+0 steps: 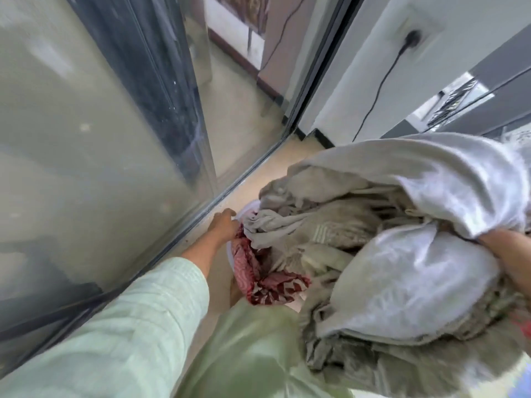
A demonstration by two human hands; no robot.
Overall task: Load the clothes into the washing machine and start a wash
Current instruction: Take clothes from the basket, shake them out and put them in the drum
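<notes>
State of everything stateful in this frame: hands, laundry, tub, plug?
white tub: overfull, mostly hidden
clothes pile: heaped, overflowing the tub
red cloth: hanging over the rim
left hand: fingers curled on the rim
right hand: buried under the clothes, grip hidden
plug: in the wall socket

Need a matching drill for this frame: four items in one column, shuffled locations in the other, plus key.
Items
1. black power cable
2. red-and-white patterned cloth
3. shiny white cloth
4. glass sliding door

Locations
A. on top of the grey clothes pile, at right
B. fills the left side of the view
C. plugged into the wall socket, upper right
D. at the pile's left edge, beside the left hand

Pairs: 1-C, 2-D, 3-A, 4-B
</notes>
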